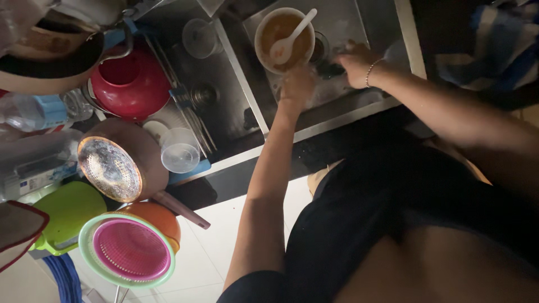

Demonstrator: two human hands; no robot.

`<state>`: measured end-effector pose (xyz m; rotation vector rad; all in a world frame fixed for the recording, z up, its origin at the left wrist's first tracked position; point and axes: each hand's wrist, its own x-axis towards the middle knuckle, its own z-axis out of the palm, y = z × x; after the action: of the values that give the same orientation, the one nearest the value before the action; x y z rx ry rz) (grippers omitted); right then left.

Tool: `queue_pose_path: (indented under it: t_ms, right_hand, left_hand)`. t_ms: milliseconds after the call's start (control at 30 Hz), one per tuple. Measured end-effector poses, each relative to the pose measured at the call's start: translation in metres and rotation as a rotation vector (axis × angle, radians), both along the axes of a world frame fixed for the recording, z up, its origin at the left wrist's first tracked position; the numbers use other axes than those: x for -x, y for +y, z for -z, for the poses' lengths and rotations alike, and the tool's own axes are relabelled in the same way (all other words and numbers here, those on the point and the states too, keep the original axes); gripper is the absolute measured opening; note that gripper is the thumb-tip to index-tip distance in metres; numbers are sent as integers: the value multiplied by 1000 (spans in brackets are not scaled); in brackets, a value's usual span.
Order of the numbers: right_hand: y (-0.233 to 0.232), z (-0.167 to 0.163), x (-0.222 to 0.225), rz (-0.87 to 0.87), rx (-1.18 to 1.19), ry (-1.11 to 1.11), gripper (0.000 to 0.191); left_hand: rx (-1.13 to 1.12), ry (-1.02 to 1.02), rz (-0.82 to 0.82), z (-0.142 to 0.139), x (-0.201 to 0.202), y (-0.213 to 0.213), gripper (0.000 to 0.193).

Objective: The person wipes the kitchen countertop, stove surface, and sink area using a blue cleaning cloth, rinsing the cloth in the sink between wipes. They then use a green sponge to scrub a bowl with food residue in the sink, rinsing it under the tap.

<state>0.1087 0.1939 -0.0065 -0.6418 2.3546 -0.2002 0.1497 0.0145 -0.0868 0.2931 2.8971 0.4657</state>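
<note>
Touching left hand [297, 85] — bowl [275, 53], just beyond.

A single camera, worn on the person's head, looks steeply down over the person's own torso and both outstretched arms. It faces a stainless steel double sink [247, 106] set in a dark table [331, 148], which runs slantwise across the upper half of the frame, so the view is rotated. The sink lies at arm's length; the dark-clothed body fills the lower right, close to the lens. Pale floor tiles [210, 252] show below, at bottom centre. No second view exists to share any part.
</note>
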Motion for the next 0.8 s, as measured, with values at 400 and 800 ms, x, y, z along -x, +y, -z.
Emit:
queue_pose_path:
  t_ms: [400,800]
  right_hand:
    - [16,8,10,402,737,-78,50]
    - [3,-39,8,39,623,-571,58]
  left_hand:
    - [-579,-19,-120,-77,22,-50,18]
    - [-1066,-129,-92,-111,39,-55,21]
